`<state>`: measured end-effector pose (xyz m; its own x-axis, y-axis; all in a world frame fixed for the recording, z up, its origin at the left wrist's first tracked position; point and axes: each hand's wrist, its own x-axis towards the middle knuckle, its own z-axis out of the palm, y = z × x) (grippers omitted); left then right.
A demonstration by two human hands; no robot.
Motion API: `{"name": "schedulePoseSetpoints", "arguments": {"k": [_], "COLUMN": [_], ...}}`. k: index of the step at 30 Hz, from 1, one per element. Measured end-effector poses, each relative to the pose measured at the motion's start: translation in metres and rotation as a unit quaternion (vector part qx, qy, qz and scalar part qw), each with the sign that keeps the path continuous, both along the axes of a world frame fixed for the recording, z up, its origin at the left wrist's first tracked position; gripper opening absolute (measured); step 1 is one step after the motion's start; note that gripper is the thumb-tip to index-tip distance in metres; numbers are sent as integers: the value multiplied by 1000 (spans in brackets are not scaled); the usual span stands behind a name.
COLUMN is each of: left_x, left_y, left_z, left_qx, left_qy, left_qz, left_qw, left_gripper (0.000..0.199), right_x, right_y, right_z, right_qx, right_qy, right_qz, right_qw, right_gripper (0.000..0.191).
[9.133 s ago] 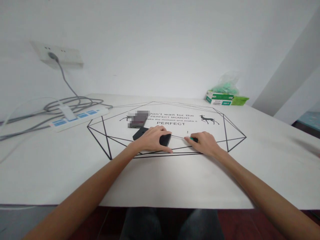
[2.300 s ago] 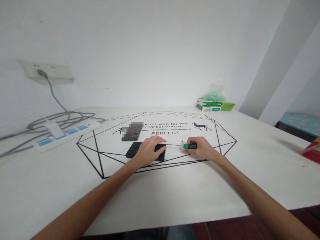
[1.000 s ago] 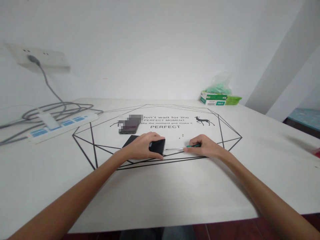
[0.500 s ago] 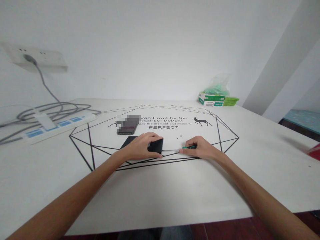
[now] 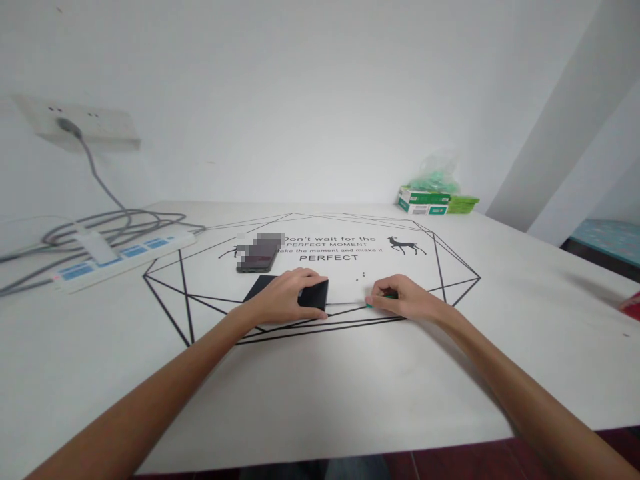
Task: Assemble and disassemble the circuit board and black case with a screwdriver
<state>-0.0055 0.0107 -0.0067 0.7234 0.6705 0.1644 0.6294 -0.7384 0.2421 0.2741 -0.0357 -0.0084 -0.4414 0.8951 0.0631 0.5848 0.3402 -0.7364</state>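
Note:
A flat black box-like device (image 5: 315, 295) lies on the white table, with my left hand (image 5: 290, 295) wrapped over it, thumb at the near edge and fingers at the far edge. To its right, my right hand (image 5: 403, 297) grips a screwdriver (image 5: 371, 305) by its green and black handle, mostly hidden by the fingers. The thin shaft runs level to the device's right side; whether the tip sits in a screw is too small to tell. A few tiny dark pieces (image 5: 363, 274) lie just beyond the shaft.
A dark phone (image 5: 260, 257) lies behind the device. At the left are a power strip (image 5: 130, 257) and coiled grey cables (image 5: 115, 223). Green and white boxes (image 5: 424, 199) with a plastic bag (image 5: 437, 175) stand at the back right.
The fingers of my right hand have shifted around the screwdriver handle, so less of it shows. My left hand keeps its hold on the device. The whole view has moved slightly.

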Motion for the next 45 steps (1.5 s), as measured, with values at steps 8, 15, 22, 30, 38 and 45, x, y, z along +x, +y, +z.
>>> {"name": "schedulePoseSetpoints", "arguments": {"k": [8, 15, 22, 30, 38, 45], "left_x": [1, 2, 4, 3, 3, 5], "left_y": [-2, -2, -3, -3, -5, -6], "left_z": [0, -2, -3, -4, -2, 1], "left_qx": [-2, 10, 32, 33, 43, 30], "left_qy": [-7, -8, -2, -3, -3, 7], "left_qz": [-1, 0, 6, 4, 4, 9], "left_qw": [1000, 1000, 999, 999, 999, 999], "left_gripper": [72, 71, 69, 68, 67, 66], "right_x": [1, -2, 1, 2, -5, -2], "right_y": [-3, -1, -1, 2, -3, -1], "right_z": [4, -4, 1, -3, -1, 1], "right_qx": [-20, 15, 23, 61, 67, 81], "right_qy": [11, -8, -7, -39, -56, -52], "right_qz": [11, 9, 2, -26, -23, -16], "right_qw": [1000, 1000, 1000, 997, 996, 995], "right_gripper": [41, 37, 32, 33, 33, 34]}}
